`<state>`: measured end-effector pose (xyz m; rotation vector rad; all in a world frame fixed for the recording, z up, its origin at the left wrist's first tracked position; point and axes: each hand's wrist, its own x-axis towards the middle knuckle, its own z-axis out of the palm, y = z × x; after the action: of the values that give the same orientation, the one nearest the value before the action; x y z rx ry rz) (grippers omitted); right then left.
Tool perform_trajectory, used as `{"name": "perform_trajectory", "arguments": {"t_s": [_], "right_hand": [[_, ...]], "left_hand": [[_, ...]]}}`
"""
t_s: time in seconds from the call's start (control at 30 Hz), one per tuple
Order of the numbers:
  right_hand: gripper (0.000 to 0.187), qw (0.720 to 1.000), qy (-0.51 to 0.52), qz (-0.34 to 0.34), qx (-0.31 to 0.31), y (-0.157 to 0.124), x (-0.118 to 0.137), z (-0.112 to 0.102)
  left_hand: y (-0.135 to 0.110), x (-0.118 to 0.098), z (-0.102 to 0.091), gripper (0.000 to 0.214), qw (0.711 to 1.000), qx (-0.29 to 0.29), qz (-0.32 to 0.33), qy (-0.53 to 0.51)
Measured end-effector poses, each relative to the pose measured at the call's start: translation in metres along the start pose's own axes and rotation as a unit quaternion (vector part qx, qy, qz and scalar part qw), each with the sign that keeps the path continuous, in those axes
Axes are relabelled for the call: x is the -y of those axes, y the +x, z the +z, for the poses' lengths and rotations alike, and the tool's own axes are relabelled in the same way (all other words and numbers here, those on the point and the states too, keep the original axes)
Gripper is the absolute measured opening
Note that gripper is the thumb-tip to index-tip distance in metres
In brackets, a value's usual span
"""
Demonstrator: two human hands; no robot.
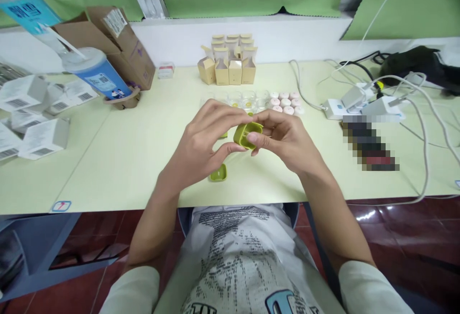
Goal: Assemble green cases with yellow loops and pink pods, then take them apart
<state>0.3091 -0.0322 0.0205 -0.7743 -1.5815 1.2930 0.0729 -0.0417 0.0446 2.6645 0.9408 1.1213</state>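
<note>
Squarely over the pale table [125, 161], both hands grip one small green shell [244, 134].
Behind them an open cardboard box [125, 48] sits at the far left, beside white barcode cartons [36, 132] and a blue bottle [98, 77]. Small tan boxes [230, 65] cluster at the back, with clear cups [247, 98] and pink round caps [285, 102] just in front. The left hand [201, 144] and right hand [283, 139] meet in the air, fingers and thumbs clamped on the green shell from either side. A second green piece [218, 173] lies on the table below the left hand.
</note>
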Motion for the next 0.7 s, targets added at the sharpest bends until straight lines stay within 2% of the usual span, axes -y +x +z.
{"name": "perform_trajectory", "arguments": {"t_s": [0.17,0.27,0.4,0.53,0.6,0.7], "right_hand": [[0.054,0.999,0.014,-0.027,-0.010,0.005,-0.008,0.008],[0.053,0.999,0.006,-0.050,-0.014,0.004,-0.008,0.010],[0.051,0.997,0.007,-0.072,-0.041,0.003,-0.006,0.012],[0.055,0.997,0.015,-0.070,-0.040,0.004,-0.006,0.016],[0.052,0.996,0.029,-0.071,-0.034,0.004,-0.009,0.017],[0.043,0.995,0.061,-0.082,-0.018,0.004,-0.013,0.016]], "left_hand": [[0.001,-0.001,0.000,0.033,1.000,0.004,0.023,-0.019],[0.003,-0.004,0.001,0.036,0.999,-0.004,0.004,-0.049],[0.002,-0.006,0.011,0.041,0.984,-0.039,-0.104,-0.140],[0.002,-0.009,0.026,0.049,0.948,-0.030,-0.222,-0.227],[0.002,-0.010,0.030,0.051,0.932,-0.021,-0.244,-0.268],[0.004,-0.011,0.031,0.055,0.922,0.001,-0.232,-0.311]]}}
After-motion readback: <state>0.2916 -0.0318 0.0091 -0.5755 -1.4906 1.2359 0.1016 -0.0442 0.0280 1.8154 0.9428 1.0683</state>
